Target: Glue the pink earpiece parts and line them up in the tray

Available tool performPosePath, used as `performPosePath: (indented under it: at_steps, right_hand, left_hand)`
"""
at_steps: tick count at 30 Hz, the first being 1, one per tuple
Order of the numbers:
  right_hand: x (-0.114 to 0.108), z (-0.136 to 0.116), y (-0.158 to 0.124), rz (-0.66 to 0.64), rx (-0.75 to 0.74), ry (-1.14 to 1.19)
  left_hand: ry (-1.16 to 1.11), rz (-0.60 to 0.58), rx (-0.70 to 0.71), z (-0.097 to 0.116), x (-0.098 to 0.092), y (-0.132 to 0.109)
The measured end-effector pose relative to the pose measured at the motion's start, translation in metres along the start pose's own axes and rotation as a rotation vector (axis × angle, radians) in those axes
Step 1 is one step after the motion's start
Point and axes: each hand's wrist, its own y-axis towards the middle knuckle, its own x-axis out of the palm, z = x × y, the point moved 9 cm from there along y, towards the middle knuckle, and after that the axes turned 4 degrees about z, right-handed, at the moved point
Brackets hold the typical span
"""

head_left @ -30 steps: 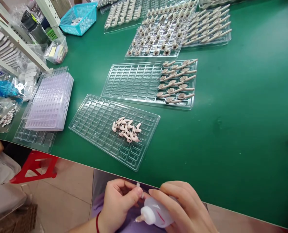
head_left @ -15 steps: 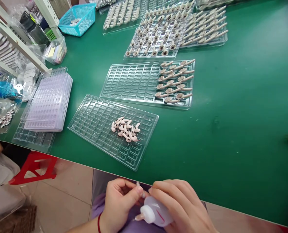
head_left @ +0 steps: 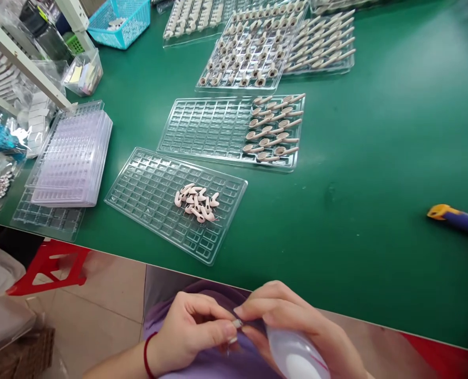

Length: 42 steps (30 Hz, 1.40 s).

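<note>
My left hand (head_left: pixel 196 331), a dark red band at its wrist, pinches a small pale part (head_left: pixel 237 323) between thumb and forefinger; it looks like an earbud shell, mostly covered by the fingers. My right hand (head_left: pixel 303 321) keeps a translucent white squeeze bottle (head_left: pixel 293 350) in its palm, while its thumb and fingertips meet at the same small part. Both hands are over my lap, below the table edge. Beyond them, a clear compartment tray (head_left: pixel 151 210) carries a loose heap of pale earbud shells (head_left: pixel 196 202) with thin wires.
Behind stands another clear tray (head_left: pixel 202 126) with rows of stemmed shells (head_left: pixel 273 129) at its right end. More filled trays (head_left: pixel 245 52) lie farther back. Stacked trays (head_left: pixel 72 163) and a blue basket (head_left: pixel 119 23) are left. A blue-yellow tool (head_left: pixel 455 216) lies right.
The bottle has turned, its nozzle swinging from the left towards me. My right fingertips have come onto the small part in my left hand. The view has shifted slightly right.
</note>
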Motion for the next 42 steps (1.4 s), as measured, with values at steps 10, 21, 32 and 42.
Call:
performPosePath:
  at_steps: [10, 21, 32, 42]
  right_hand:
    - [0.000, 0.008, -0.010, -0.059, 0.053, 0.089]
    - [-0.012, -0.001, -0.006, 0.065, -0.031, -0.112]
    - [0.013, -0.005, -0.009, 0.026, -0.265, -0.642]
    - [0.016, -0.001, -0.012, 0.036, -0.236, -0.624]
  left_hand:
    - [0.161, -0.079, 0.107, 0.008, 0.008, -0.002]
    - [-0.007, 0.015, 0.034, -0.002, -0.001, 0.000]
    - [-0.123, 0.278, 0.023, -0.024, -0.025, 0.016]
    - [-0.127, 0.305, 0.071, -0.017, -0.020, 0.017]
